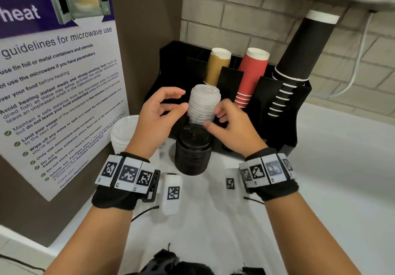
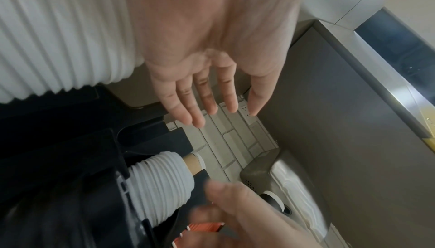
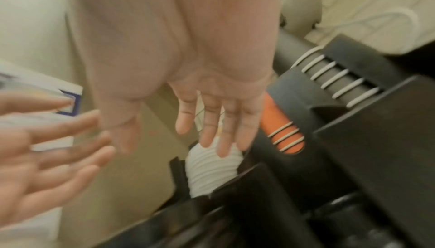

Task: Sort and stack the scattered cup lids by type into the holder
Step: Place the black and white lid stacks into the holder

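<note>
Left hand (image 1: 158, 114), fingers apart, just left of white lid stack (image 1: 203, 103) standing in black holder (image 1: 277, 129); right hand (image 1: 233, 125), fingers spread, on its right. Only head view shows black lid stack (image 1: 193, 150) on worktop (image 1: 331, 167). Holder carries three cup stacks: brown (image 1: 217, 67), red (image 1: 251, 75), black (image 1: 299, 56).

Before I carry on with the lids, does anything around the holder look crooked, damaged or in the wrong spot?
Yes. The white lid stack in the black holder leans left and bulges unevenly. A black lid stack stands on the counter in front, outside any slot, and another white lid stack sits to its left. The left hand and right hand flank the leaning stack.
</note>
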